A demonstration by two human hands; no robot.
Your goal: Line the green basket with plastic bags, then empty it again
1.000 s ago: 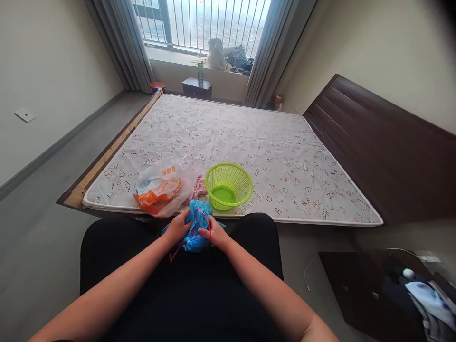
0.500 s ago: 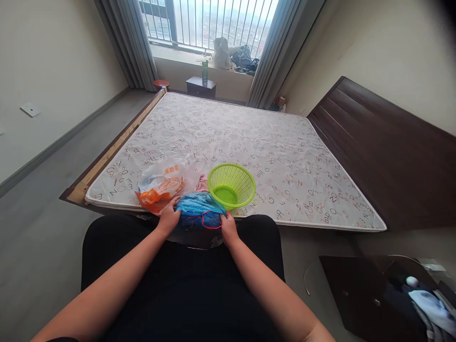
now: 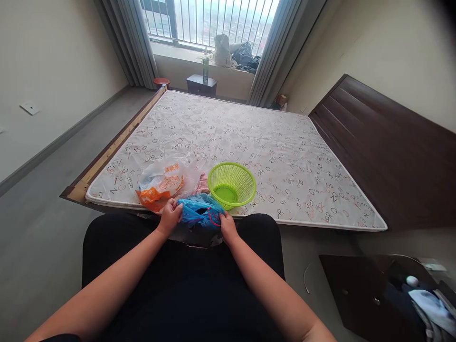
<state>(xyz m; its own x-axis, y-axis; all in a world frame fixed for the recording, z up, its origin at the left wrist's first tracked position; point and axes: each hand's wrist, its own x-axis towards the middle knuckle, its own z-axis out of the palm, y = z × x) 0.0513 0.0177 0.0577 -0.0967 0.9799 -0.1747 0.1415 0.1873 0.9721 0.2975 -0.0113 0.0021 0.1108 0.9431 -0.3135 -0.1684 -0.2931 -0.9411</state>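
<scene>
A blue plastic bag (image 3: pixel 199 211) with a red drawstring is stretched between my hands above my lap, and a dark gap shows at its mouth. My left hand (image 3: pixel 171 216) is closed on the bag's left side. My right hand (image 3: pixel 228 225) pinches its right end, beside the red string. Just beyond the bag, a green plastic basket (image 3: pixel 242 184) stands upright on the mattress, nothing visible inside. To the left lies a crumpled white and orange plastic bag (image 3: pixel 166 180). Some pink cloth (image 3: pixel 203 184) lies between that bag and the basket, partly hidden.
The patterned mattress (image 3: pixel 285 156) fills the bed ahead, with a dark headboard (image 3: pixel 377 152) on the right. A small nightstand (image 3: pixel 201 84) holding a green bottle (image 3: pixel 205 70) stands beyond it. At lower right is a dark cabinet (image 3: pixel 351 285) with cloth on top.
The blue bag's mouth has parted, showing a dark opening. My left hand has risen slightly and its fingers are curled tighter. My right hand keeps its hold.
</scene>
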